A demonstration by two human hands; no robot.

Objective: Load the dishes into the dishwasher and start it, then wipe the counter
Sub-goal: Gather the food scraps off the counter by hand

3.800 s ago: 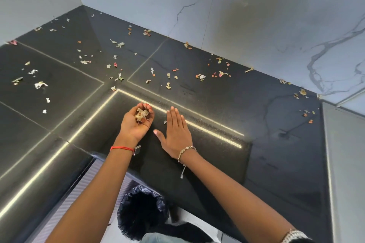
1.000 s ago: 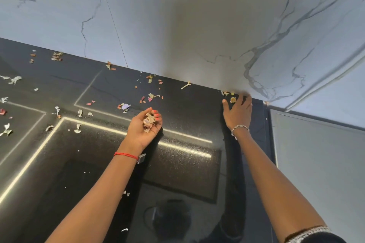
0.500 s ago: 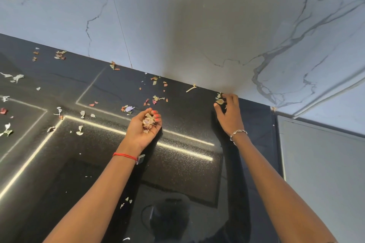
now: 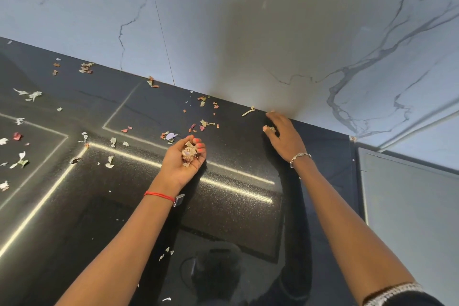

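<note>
The glossy black counter [image 4: 236,208] is strewn with small peel and paper scraps [image 4: 206,124]. My left hand [image 4: 182,160] rests palm up at the middle of the counter, cupped around a small pile of gathered scraps [image 4: 189,153]. To its right, by the wall, my right hand [image 4: 284,136] lies palm down with a scrap or two pinched at its fingertips. A pale thin strip [image 4: 248,112] lies just left of those fingertips, against the wall.
A white marble wall [image 4: 248,32] rises behind the counter. More scraps [image 4: 22,159] are scattered over the left part. A grey panel [image 4: 409,206] adjoins the counter on the right. Bright light strips reflect in the counter top.
My right hand has slid left along the wall from the counter's right end, sweeping scraps under its fingers. My left hand has stayed cupped in place with its pile.
</note>
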